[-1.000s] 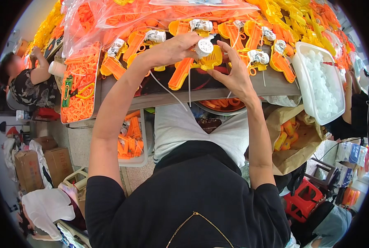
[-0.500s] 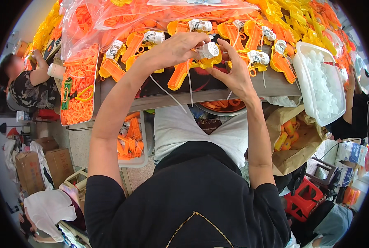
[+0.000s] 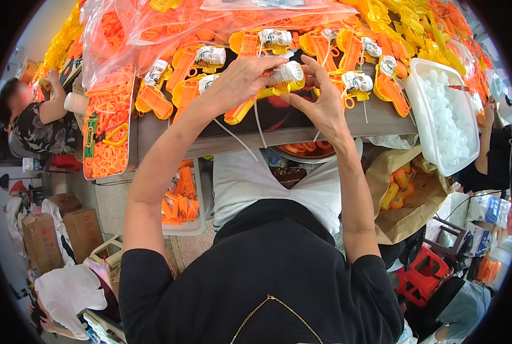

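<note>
Above the table's front edge I hold a toy gun part, an orange-and-yellow plastic shell [image 3: 295, 86] with a white cylinder [image 3: 289, 71] seated in it. My left hand [image 3: 241, 83] grips it from the left, fingers closed at the cylinder. On the other side, my right hand [image 3: 325, 103] has thumb and fingers curled around the yellow end. Thin white strips [image 3: 237, 140] hang at the table edge below. Similar orange-and-yellow assemblies [image 3: 154, 94] with white cylinders lie in a row around my hands, including one at the right [image 3: 356, 83]. The fingers partly hide the held part.
At left stands a tray [image 3: 134, 123] of small orange rings; at right, a white tub [image 3: 436, 143] of translucent pieces. Clear plastic sheeting [image 3: 170, 26] covers orange parts behind. Below are a bin [image 3: 196, 226], a paper bag [image 3: 402, 221] and a red stool [image 3: 422, 275]. Other people sit nearby.
The held part has tilted, so its white cylinder shows more of its side. My left hand has shifted slightly left and down; my right hand stays around the yellow end.
</note>
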The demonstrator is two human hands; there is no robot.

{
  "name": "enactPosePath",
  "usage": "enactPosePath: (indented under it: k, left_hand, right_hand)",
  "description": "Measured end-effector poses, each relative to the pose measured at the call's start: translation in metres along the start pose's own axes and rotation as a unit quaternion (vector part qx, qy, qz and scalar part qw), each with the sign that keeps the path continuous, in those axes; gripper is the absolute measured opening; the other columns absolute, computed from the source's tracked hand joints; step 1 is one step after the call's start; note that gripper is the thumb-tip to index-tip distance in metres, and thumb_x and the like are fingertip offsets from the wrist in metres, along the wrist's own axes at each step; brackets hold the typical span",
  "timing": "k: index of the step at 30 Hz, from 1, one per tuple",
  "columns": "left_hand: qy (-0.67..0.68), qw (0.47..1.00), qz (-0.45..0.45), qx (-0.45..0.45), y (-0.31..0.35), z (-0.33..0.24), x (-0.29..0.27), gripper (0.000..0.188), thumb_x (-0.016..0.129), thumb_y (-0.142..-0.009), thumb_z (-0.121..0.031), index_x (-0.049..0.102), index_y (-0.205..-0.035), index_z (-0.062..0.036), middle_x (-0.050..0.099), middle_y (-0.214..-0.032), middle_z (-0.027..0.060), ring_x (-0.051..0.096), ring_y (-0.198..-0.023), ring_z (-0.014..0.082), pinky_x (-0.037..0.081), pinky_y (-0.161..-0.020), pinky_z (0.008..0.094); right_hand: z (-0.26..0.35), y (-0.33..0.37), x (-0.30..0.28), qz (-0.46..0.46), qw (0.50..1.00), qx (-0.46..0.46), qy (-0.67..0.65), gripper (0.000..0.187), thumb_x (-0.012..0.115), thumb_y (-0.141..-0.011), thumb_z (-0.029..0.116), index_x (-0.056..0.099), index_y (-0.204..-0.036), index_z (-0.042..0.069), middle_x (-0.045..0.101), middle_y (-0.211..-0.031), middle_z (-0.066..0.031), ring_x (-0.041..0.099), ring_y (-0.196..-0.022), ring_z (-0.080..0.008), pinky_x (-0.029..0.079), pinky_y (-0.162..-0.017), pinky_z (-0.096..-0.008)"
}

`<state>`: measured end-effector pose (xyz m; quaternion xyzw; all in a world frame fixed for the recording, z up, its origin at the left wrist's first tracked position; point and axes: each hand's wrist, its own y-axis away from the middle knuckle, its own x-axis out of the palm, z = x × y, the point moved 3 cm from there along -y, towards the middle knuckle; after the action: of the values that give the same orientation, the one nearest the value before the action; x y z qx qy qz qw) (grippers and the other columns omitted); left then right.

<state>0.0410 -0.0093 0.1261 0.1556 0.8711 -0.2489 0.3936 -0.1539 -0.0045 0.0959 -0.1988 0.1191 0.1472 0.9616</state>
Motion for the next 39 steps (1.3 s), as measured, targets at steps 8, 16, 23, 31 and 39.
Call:
enactPosePath:
  k: [8, 16, 23, 31, 39]
  left_hand:
    - [-0.044, 0.998, -0.014, 0.040, 0.004, 0.000, 0.005, 0.044, 0.062, -0.093, -0.007, 0.056, -0.136, -0.0015, 0.066, -0.104, 0.0192, 0.066, -0.093, 0.0366, 0.053, -0.081, 0.0427]
    - [-0.108, 0.993, -0.025, 0.035, 0.016, -0.013, 0.028, 0.050, 0.066, -0.087, -0.003, 0.057, -0.135, -0.0005, 0.068, -0.104, 0.0133, 0.064, -0.100, 0.0310, 0.050, -0.089, 0.0409]
    - [0.074, 0.945, -0.305, -0.093, 0.051, 0.011, 0.021, 0.021, 0.063, -0.095, -0.015, 0.071, -0.114, -0.0084, 0.069, -0.108, 0.0083, 0.062, -0.102, 0.0282, 0.045, -0.095, 0.0392]
    - [-0.147, 0.965, -0.198, -0.087, 0.042, -0.005, 0.040, 0.013, 0.072, -0.087, -0.021, 0.071, -0.093, -0.0096, 0.060, -0.125, 0.0039, 0.051, -0.119, 0.0243, 0.033, -0.103, 0.0435]
    - [-0.244, 0.946, -0.212, -0.034, 0.066, -0.041, 0.081, 0.022, 0.071, -0.080, -0.008, 0.070, -0.102, -0.0055, 0.060, -0.127, 0.0070, 0.054, -0.122, 0.0242, 0.034, -0.110, 0.0476]
  right_hand:
    - [0.009, -0.003, 0.006, -0.008, 0.999, 0.018, -0.029, 0.080, 0.087, -0.077, 0.013, 0.046, -0.145, 0.002, 0.063, -0.120, -0.0089, 0.061, -0.098, -0.0155, 0.053, -0.089, -0.0323]
    - [0.001, 0.014, 0.000, 0.075, 0.941, -0.066, 0.323, 0.075, 0.084, -0.076, 0.020, 0.049, -0.141, 0.009, 0.060, -0.127, -0.0115, 0.054, -0.120, -0.0300, 0.028, -0.114, -0.0510]
    - [-0.002, 0.029, 0.016, 0.058, 0.908, -0.140, 0.391, 0.067, 0.080, -0.078, 0.020, 0.052, -0.139, 0.015, 0.052, -0.140, -0.0068, 0.046, -0.132, -0.0287, 0.015, -0.119, -0.0595]
    - [-0.013, 0.030, 0.018, 0.047, 0.915, -0.120, 0.382, 0.068, 0.081, -0.076, 0.016, 0.054, -0.138, 0.017, 0.053, -0.140, -0.0059, 0.051, -0.127, -0.0256, 0.018, -0.119, -0.0571]
    - [-0.008, 0.030, 0.018, 0.044, 0.913, -0.120, 0.387, 0.061, 0.080, -0.077, 0.017, 0.058, -0.135, 0.015, 0.056, -0.138, -0.0070, 0.053, -0.126, -0.0258, 0.019, -0.118, -0.0560]
